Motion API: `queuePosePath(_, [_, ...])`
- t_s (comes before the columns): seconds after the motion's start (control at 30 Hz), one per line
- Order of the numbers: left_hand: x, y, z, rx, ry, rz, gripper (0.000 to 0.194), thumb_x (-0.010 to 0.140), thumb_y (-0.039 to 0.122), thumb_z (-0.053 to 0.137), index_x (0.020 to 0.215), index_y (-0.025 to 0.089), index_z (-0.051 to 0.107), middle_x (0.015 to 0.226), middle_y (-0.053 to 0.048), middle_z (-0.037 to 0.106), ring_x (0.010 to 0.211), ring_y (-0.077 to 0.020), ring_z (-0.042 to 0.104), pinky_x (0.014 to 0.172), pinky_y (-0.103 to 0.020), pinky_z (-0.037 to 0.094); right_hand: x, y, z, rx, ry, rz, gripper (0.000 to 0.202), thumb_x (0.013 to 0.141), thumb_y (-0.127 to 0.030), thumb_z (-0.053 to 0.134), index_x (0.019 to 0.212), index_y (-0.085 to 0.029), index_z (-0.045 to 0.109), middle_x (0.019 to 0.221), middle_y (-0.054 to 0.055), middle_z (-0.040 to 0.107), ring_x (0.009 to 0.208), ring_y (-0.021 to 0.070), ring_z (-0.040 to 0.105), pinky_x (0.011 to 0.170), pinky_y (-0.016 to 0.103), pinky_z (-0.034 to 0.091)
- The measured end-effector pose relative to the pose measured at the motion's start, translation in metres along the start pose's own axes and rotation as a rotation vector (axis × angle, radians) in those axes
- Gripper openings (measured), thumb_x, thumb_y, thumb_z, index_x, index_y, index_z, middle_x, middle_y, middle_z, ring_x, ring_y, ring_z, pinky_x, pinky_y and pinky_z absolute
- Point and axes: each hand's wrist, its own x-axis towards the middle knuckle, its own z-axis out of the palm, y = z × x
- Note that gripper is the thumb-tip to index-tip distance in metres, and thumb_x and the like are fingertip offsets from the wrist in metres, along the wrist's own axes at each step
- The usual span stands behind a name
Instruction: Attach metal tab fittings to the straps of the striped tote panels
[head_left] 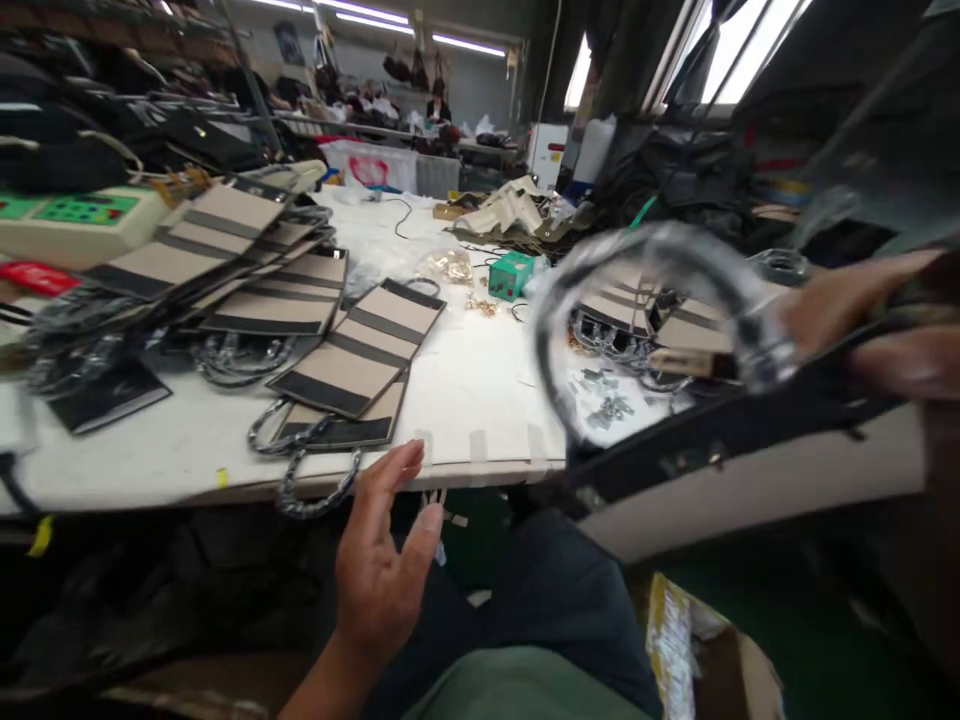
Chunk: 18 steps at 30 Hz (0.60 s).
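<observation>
My right hand (847, 300), blurred by motion, grips a beige and black bag panel (757, 490) at the right. A round handle (551, 345) wrapped in clear plastic stands up from the panel's dark edge. My left hand (379, 565) is open and holds nothing, its thumb and fingers apart just in front of the table edge. Close beyond it lie striped bag panels (360, 345), stacked askew. One plastic-wrapped handle (319, 505) from that stack hangs over the edge.
More panels pile up on the white table (480, 400) at the left, by a machine with green buttons (90, 210). Farther back are a green box (511, 275) and gold-coloured hardware (454, 267). Small metal pieces (609, 408) lie behind the held panel. An open carton (712, 650) stands below right.
</observation>
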Motion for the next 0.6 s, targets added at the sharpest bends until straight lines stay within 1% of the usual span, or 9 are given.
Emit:
queuePosePath(0.07, [0.002, -0.004, -0.002, -0.325, -0.132, -0.160, 0.046, 0.100, 0.048, 0.049, 0.138, 0.023, 0.060, 0.139, -0.012, 0.062, 0.128, -0.0313, 0.060, 0.112, -0.052, 0.046, 0.002, 0.005, 0.022, -0.065, -0.622, 0.347, 0.036, 0.072, -0.045, 0.076, 0.067, -0.009, 0.073, 0.056, -0.003, 0.066, 0.046, 0.0023, 0.053, 0.046, 0.023, 0.028])
queuePosePath(0.1, [0.003, -0.007, -0.003, -0.492, -0.221, -0.231, 0.052, 0.099, 0.055, 0.046, 0.135, 0.021, 0.063, 0.138, -0.013, 0.064, 0.128, -0.0329, 0.060, 0.111, -0.052, 0.046, 0.001, 0.012, 0.036, -0.054, -0.874, 0.482, 0.033, 0.069, -0.041, 0.081, 0.074, -0.009, 0.076, 0.057, -0.004, 0.065, 0.048, 0.0034, 0.054, 0.047, 0.021, 0.030])
queuePosePath(0.17, [0.001, -0.017, -0.004, -0.791, -0.401, -0.376, 0.060, 0.095, 0.064, 0.050, 0.131, 0.019, 0.067, 0.131, -0.014, 0.069, 0.122, -0.0338, 0.064, 0.107, -0.049, 0.050, -0.004, 0.033, 0.065, 0.005, -1.128, 0.591, 0.030, 0.072, -0.037, 0.084, 0.084, -0.010, 0.078, 0.063, -0.003, 0.067, 0.054, 0.0065, 0.056, 0.050, 0.019, 0.038])
queuePosePath(0.23, [-0.005, -0.033, -0.006, -1.003, -0.529, -0.546, 0.055, 0.090, 0.059, 0.063, 0.128, 0.020, 0.070, 0.125, -0.013, 0.073, 0.116, -0.0313, 0.068, 0.101, -0.043, 0.053, -0.011, 0.060, 0.095, 0.000, -1.235, 0.576, 0.030, 0.076, -0.040, 0.081, 0.086, -0.012, 0.076, 0.069, -0.002, 0.068, 0.062, 0.0088, 0.057, 0.056, 0.019, 0.042])
queuePosePath(0.27, [-0.010, -0.043, -0.006, -1.074, -0.543, -0.626, 0.051, 0.087, 0.054, 0.068, 0.126, 0.021, 0.071, 0.123, -0.012, 0.074, 0.113, -0.0292, 0.069, 0.098, -0.039, 0.055, -0.014, 0.072, 0.108, -0.032, -1.264, 0.550, 0.031, 0.078, -0.042, 0.080, 0.086, -0.013, 0.075, 0.070, -0.002, 0.067, 0.063, 0.0096, 0.057, 0.057, 0.020, 0.041])
queuePosePath(0.37, [-0.027, -0.071, -0.003, -1.169, -0.441, -0.814, 0.043, 0.081, 0.040, 0.078, 0.121, 0.022, 0.074, 0.123, -0.009, 0.075, 0.110, -0.0254, 0.071, 0.094, -0.033, 0.055, -0.021, 0.103, 0.140, -0.193, -1.274, 0.461, 0.028, 0.081, -0.043, 0.074, 0.083, -0.015, 0.072, 0.067, -0.004, 0.061, 0.062, 0.0105, 0.051, 0.056, 0.022, 0.036])
queuePosePath(0.43, [-0.037, -0.084, 0.004, -1.147, -0.371, -0.906, 0.048, 0.077, 0.032, 0.083, 0.123, 0.023, 0.073, 0.123, -0.009, 0.075, 0.106, -0.0253, 0.072, 0.091, -0.033, 0.056, -0.023, 0.115, 0.155, -0.317, -1.266, 0.413, 0.023, 0.081, -0.040, 0.072, 0.080, -0.017, 0.071, 0.066, -0.004, 0.060, 0.061, 0.0110, 0.050, 0.057, 0.023, 0.035])
queuePosePath(0.53, [-0.044, -0.093, 0.023, -1.061, -0.303, -0.997, 0.059, 0.070, 0.027, 0.088, 0.126, 0.021, 0.070, 0.116, -0.011, 0.076, 0.098, -0.0271, 0.074, 0.088, -0.036, 0.056, -0.024, 0.125, 0.173, -0.512, -1.257, 0.346, 0.016, 0.079, -0.035, 0.072, 0.080, -0.019, 0.072, 0.066, -0.003, 0.062, 0.062, 0.0122, 0.052, 0.058, 0.024, 0.034])
queuePosePath(0.6, [-0.045, -0.096, 0.035, -1.002, -0.248, -1.018, 0.058, 0.068, 0.028, 0.089, 0.122, 0.018, 0.071, 0.107, -0.012, 0.078, 0.092, -0.0269, 0.074, 0.086, -0.037, 0.056, -0.022, 0.129, 0.181, -0.633, -1.252, 0.303, 0.015, 0.078, -0.036, 0.073, 0.081, -0.021, 0.073, 0.068, -0.001, 0.065, 0.062, 0.0134, 0.054, 0.058, 0.025, 0.033])
